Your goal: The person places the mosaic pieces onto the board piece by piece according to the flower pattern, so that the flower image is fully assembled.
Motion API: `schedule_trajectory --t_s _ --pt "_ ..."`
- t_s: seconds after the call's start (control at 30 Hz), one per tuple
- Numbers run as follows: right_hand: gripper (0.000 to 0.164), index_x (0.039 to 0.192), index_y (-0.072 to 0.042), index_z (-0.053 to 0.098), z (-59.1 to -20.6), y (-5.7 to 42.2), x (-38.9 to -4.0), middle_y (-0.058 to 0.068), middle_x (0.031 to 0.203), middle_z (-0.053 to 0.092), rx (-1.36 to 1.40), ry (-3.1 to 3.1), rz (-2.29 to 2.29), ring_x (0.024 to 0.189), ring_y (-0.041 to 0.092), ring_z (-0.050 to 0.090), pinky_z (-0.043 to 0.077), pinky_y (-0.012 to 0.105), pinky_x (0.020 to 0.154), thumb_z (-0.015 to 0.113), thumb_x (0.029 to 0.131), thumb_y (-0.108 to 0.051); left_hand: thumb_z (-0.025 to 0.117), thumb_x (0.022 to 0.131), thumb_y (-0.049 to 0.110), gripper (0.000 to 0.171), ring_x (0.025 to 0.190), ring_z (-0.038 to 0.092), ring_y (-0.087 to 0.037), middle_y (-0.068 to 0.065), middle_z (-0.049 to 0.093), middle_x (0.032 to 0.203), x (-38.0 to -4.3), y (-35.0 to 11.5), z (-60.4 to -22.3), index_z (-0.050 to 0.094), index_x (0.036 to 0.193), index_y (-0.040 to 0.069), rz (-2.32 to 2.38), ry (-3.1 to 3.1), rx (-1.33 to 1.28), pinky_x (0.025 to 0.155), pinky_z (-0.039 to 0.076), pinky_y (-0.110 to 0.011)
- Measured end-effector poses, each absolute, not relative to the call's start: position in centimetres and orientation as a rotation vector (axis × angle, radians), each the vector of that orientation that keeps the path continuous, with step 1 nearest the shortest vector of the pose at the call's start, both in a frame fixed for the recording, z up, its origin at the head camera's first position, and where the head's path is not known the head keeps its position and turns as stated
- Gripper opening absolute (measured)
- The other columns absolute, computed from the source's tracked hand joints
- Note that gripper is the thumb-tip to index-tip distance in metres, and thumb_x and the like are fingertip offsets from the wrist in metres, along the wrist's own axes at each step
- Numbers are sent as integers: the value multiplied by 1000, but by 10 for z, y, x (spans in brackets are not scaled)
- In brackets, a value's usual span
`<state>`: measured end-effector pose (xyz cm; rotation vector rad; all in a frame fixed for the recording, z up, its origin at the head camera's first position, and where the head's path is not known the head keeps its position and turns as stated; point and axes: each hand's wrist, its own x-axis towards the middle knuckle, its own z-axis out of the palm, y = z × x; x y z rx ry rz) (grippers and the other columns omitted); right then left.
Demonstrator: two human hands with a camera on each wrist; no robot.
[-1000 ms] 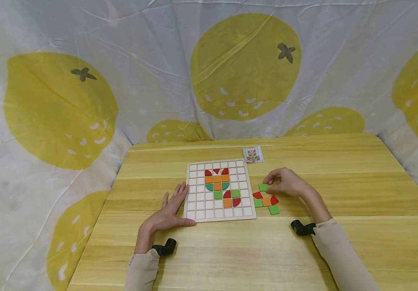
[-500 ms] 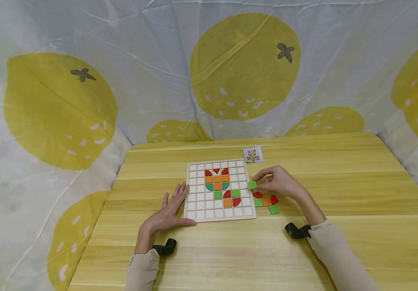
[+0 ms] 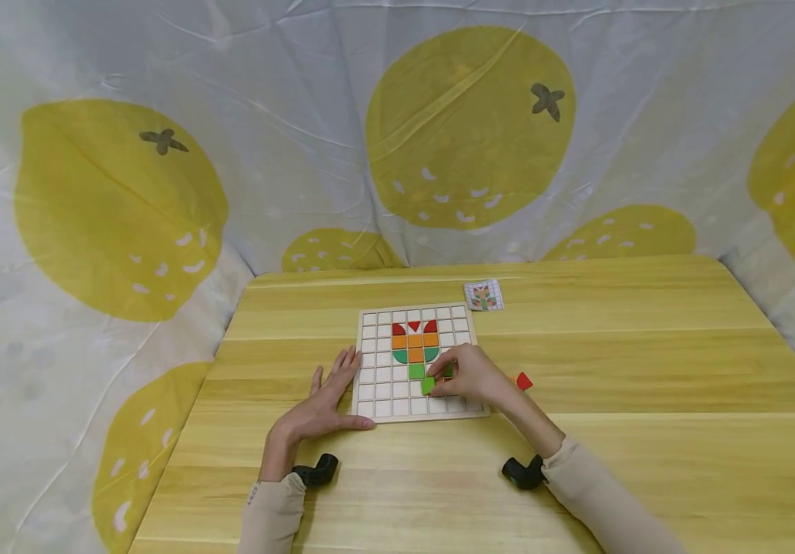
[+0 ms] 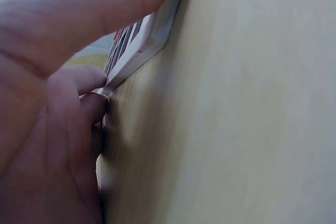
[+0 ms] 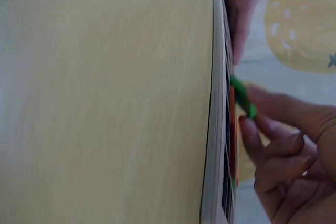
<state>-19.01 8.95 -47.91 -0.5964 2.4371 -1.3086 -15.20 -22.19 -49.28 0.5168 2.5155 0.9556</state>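
Observation:
A white gridded wooden board (image 3: 385, 411) lies on the table, with red, orange and green tiles in its cells. My left hand (image 3: 319, 408) rests at its left side, fingers stretched along the edge and thumb at the front corner; the left wrist view shows the thumb against the board's edge (image 4: 149, 45). Between thumb and fingertips, my right hand (image 3: 475, 377) pinches a green square tile (image 3: 428, 386) over the board's lower middle. In the right wrist view that green tile (image 5: 244, 98) is tilted, its lower end close to the grid. The right hand hides several placed tiles.
A small picture card (image 3: 484, 295) with a tile pattern lies behind the board's far right corner. Right of the board, a loose red tile (image 3: 524, 382) shows past the right forearm, which covers most of the other loose pieces. A lemon-print cloth (image 3: 265, 154) hangs behind the table.
My right hand has lifted the green square tile from the loose pieces at the right and carried it left over the board. The left hand stays at the board's edge.

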Motion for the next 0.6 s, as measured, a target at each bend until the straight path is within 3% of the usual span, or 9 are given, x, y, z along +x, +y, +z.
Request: schedule_trajectory --t_s 0.37,0.6 --pt "19 93 -10 82 -486 74 -185 0 87 69 -604 2557 -1217 80 11 56 47 23 72 91 78 -12 82 89 40 117 162 -15 -33 -11 -9 176 -151 -222 -491 1 167 6 954 2509 510 124 -19 -63" --pt "17 96 -8 83 -486 76 -185 1 81 67 -579 2461 -1319 74 12 54 42 19 64 89 80 -9 82 89 40 117 162 -15 -32 -10 -9 176 -151 -222 -491 1 167 7 952 2510 507 124 -19 -62"
